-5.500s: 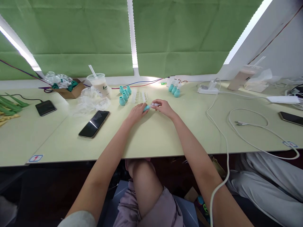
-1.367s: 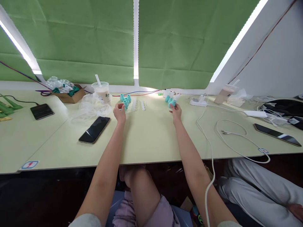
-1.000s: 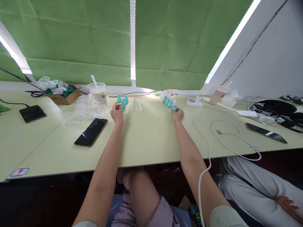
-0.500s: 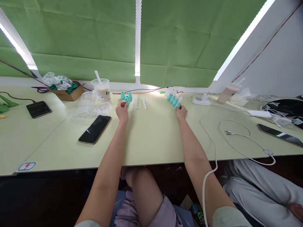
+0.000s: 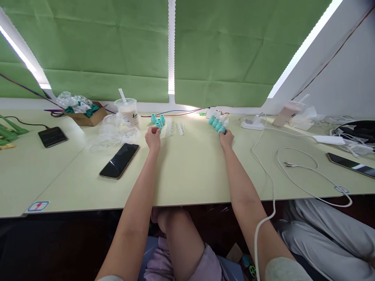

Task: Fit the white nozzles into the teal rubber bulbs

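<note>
Sitting in a row, 4 turquoise bulbs (image 5: 218, 126) look round-bellied.

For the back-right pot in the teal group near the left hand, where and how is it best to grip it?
Probably pinch the back-right pot by its neck, coming from above and the right: it looks upright, its neck narrower than its round body, and the neighbouring pots stand to its left and front.

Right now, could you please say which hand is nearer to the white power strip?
Right: the right hand is left of the power strip, at the near end of a row of turquoise bulb-shaped pieces. The left hand is farther left, by another turquoise cluster.
</note>
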Demonstrator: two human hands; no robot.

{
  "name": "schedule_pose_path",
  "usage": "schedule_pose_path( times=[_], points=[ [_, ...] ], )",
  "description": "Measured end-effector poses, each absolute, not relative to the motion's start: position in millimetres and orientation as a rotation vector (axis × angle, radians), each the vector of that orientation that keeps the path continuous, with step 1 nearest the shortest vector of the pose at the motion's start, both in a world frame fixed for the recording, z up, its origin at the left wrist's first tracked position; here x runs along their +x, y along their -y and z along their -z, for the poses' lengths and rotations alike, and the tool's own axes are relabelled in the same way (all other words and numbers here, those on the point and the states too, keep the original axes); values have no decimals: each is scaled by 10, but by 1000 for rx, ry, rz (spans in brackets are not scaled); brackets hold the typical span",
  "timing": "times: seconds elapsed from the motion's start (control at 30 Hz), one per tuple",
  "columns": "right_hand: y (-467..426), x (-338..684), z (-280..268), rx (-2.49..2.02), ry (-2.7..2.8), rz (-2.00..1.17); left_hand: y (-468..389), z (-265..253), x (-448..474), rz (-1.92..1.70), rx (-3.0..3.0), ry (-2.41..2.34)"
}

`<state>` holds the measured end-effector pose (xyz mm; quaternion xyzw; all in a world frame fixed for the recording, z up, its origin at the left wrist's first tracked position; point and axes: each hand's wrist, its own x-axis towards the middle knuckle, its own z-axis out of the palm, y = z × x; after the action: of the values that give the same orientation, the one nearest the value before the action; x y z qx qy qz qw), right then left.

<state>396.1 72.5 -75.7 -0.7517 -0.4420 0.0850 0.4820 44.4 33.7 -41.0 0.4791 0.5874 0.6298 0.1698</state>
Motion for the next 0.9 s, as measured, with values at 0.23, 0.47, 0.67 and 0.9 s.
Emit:
schedule_pose_path(
  times=[0.23, 0.47, 0.67, 0.9],
  points=[
    [-706, 3919, 760, -1835, 1083, -248, -382, 460, 421, -1767, 1385, -1680],
    [-555, 3815, 635, -1791, 996, -20, -352, 432, 430, -1750, 1391, -1700],
    [-411, 3346, 410, -1542, 1322, 230, -322, 401, 465, -1717, 1401, -1716],
    [-589, 2459, 426, -1541, 1778, -244, -301, 376, 499, -1703, 1448, -1701]
  ],
)
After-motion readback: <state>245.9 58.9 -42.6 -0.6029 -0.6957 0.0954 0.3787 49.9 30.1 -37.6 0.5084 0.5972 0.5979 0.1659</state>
